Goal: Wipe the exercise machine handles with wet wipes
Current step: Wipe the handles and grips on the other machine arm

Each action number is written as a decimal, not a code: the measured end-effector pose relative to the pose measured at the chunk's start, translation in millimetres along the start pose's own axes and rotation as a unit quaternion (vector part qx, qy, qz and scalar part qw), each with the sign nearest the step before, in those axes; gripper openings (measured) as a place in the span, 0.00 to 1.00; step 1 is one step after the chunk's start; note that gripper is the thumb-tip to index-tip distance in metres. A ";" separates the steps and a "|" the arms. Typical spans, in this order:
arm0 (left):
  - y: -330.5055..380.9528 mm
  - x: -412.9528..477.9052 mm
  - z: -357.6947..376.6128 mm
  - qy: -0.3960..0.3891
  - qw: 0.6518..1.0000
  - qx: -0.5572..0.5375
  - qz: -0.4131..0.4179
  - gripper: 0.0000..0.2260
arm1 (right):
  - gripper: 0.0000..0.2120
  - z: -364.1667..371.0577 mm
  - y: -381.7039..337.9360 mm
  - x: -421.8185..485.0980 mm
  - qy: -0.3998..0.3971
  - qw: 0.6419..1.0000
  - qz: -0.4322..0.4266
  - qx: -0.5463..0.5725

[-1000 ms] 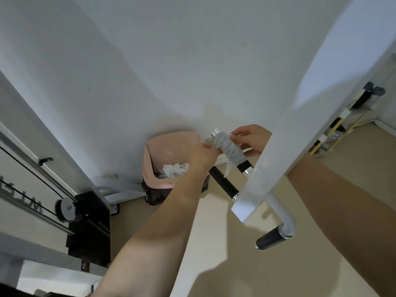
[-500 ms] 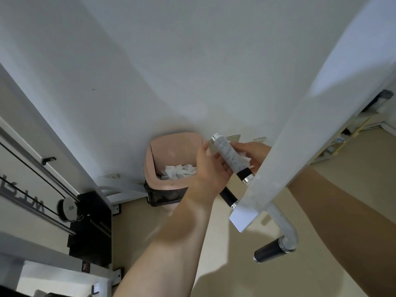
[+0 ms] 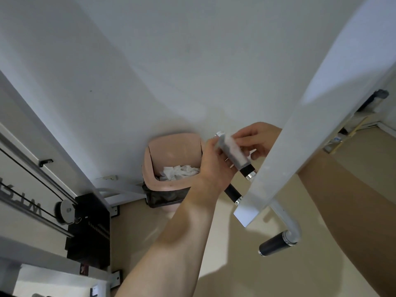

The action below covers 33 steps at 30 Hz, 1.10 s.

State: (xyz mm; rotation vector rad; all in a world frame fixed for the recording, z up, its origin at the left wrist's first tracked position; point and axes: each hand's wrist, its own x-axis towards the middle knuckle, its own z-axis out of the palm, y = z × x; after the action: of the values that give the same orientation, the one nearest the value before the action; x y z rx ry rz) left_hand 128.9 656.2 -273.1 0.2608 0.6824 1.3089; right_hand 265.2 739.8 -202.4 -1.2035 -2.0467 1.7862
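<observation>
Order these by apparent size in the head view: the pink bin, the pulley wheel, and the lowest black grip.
1. pink bin, clearly the largest.
2. lowest black grip and pulley wheel: they look about alike, so I do not rank them.

The left hand [image 3: 216,166] and right hand [image 3: 257,140] hold a white wet wipe [image 3: 232,150] wrapped round the upper handle [image 3: 247,169]. A pink bin [image 3: 150,168] of crumpled wipes stands at their nine o'clock, a lower handle [image 3: 273,245] at five.

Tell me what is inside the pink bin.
Crumpled white wipes lie inside the bin, heaped just below its rim. A black liner shows outside under the rim. Anything beneath the wipes is covered, and the left hand hides the bin's right edge.
</observation>
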 end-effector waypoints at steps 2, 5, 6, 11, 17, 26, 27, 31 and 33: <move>2.8 1.8 3.8 -0.069 0.997 -0.019 -0.006 0.28 | 0.17 -2.3 -2.6 0.9 -0.029 0.998 0.055 0.009; 2.5 11.7 4.7 -0.075 0.996 0.032 -0.022 0.19 | 0.29 -14.6 -0.9 -5.7 -0.081 0.990 0.066 0.095; 1.7 15.5 5.4 -0.076 0.996 0.038 -0.032 0.15 | 0.31 -14.4 2.2 -13.4 -0.061 0.989 0.050 0.123; -6.7 32.8 -1.1 -0.082 0.993 -0.073 -0.043 0.25 | 0.25 0.0 62.5 -48.7 0.122 0.905 -0.038 0.405; -18.8 42.9 4.2 -0.155 0.976 -0.156 0.005 0.07 | 0.26 60.7 65.8 -67.8 0.335 0.815 -0.141 0.451; -16.0 38.1 28.9 0.134 0.990 -0.028 -0.020 0.16 | 0.30 75.3 60.1 -63.4 0.436 0.772 -0.158 0.434; -17.6 38.1 30.7 0.154 0.988 -0.002 -0.013 0.15 | 0.28 76.7 60.0 -61.6 0.435 0.771 -0.154 0.440; -16.8 27.9 11.1 0.054 0.996 -0.018 -0.064 0.15 | 0.28 84.5 56.1 -64.4 0.438 0.769 -0.151 0.440; -14.5 27.4 -4.4 -0.080 0.993 -0.063 -0.067 0.17 | 0.28 85.1 58.0 -64.8 0.429 0.774 -0.152 0.441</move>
State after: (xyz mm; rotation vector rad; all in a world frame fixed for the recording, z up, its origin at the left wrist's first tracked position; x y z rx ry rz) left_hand 140.5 677.4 -292.9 0.2114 0.4704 1.1842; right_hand 283.1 630.7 -253.1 -0.9787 -0.6683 1.3296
